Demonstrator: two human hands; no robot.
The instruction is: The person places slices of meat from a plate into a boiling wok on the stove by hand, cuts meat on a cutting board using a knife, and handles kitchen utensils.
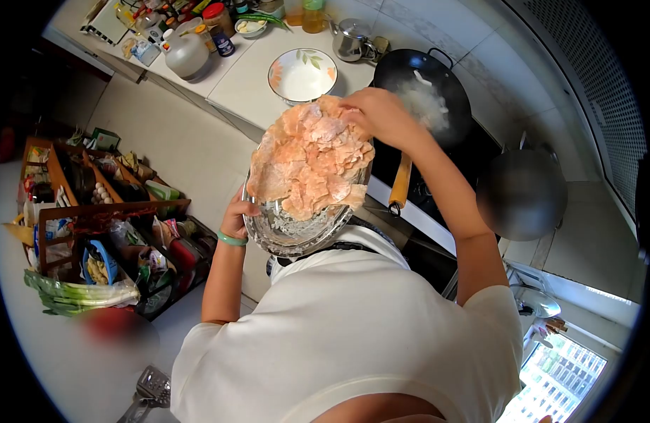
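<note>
The left hand [236, 216] is clasping a round, shiny dish [283, 230]; the right hand [378, 113] is curling its fingers at flour-dusted orange slices [307, 158], hold unclear. Pale pieces [425, 104] are already lying in a round black wok [453, 79]; many slices are remaining in the dish.

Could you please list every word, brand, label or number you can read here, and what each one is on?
No text is legible.
Dark blue jar on the counter: its markings are too small to read.
Leek bag: any print is too blurred to read.
Clear dish and floral bowl: no lettering visible.
</note>
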